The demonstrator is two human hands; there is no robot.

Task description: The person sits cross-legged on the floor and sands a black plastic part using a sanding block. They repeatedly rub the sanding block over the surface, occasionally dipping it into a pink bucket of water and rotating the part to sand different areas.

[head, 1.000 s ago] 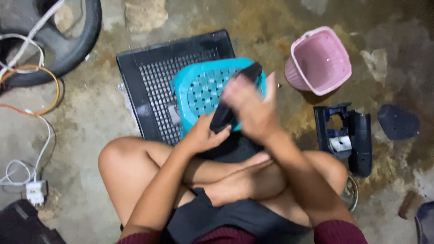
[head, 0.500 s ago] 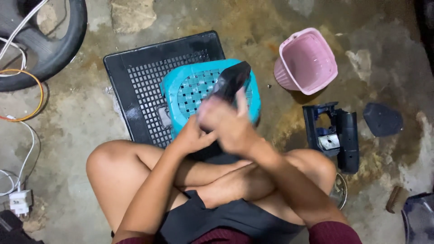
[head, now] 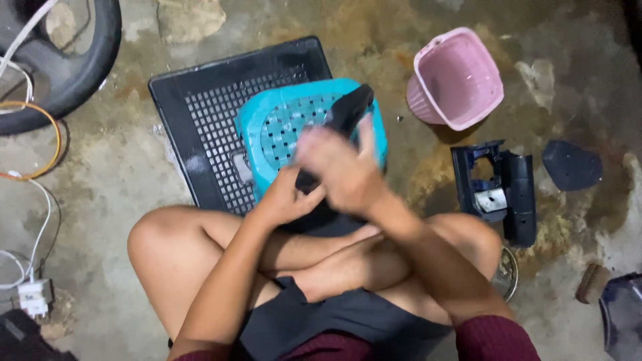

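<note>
The person sits cross-legged on the floor (head: 120, 174), both hands raised over the lap. The left hand (head: 284, 199) is cupped under the near end of a dark, elongated part (head: 348, 113), steadying it; the right hand (head: 341, 167) is motion-blurred and wraps over its middle, though I cannot tell how tightly the fingers close. The part's far end juts over a turquoise basket (head: 274, 130), which sits on a black perforated tray (head: 200, 120), likely there to catch pieces. Near the tray's right edge lies a tipped pink basket (head: 461, 77), with a black tool housing (head: 508, 190) nearer the knee. Cables (head: 33, 174) trail at the left.
</note>
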